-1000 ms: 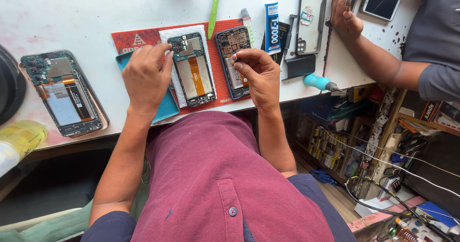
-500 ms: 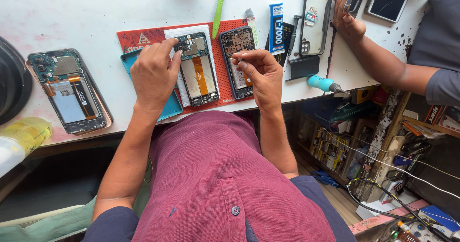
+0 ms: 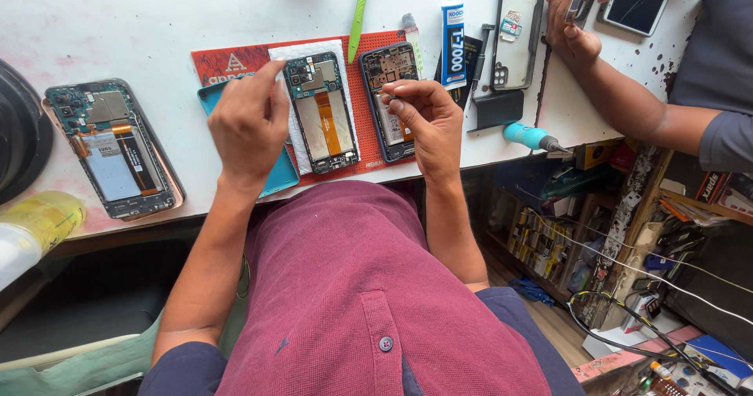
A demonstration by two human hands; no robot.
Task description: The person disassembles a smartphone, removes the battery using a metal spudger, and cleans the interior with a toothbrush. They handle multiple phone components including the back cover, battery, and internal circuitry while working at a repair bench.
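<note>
Since the earlier frame, both hands have lifted slightly off the opened phones and drawn nearer the desk edge; the co-worker's hand at far right has taken up a dark phone.

The left hand (image 3: 247,125) hovers over the teal back cover (image 3: 276,178), fingers curled loosely, the forefinger tip touching the upper left corner of the opened phone with the orange flex cable (image 3: 321,114). It grips nothing visible. The right hand (image 3: 427,121) is half closed, thumb and forefinger pinched over the second opened phone (image 3: 391,90); whether a small part or tool sits in that pinch cannot be told.

Both phones lie side by side on the red work mat (image 3: 227,63), the left one on a white foam sheet (image 3: 294,51). A third opened phone (image 3: 114,149) lies well apart to the left.

Judgement: the step in hand appears to be fine work on the internals. It is best done with the left hand steadying the frame, the right moving lightly, clear of the flex cable.

Nearby: a green pry tool (image 3: 359,8), an adhesive tube (image 3: 452,35), an empty phone frame (image 3: 518,31), and a blue-handled screwdriver (image 3: 529,137). The co-worker's hand (image 3: 576,39) is closed on its phone.
</note>
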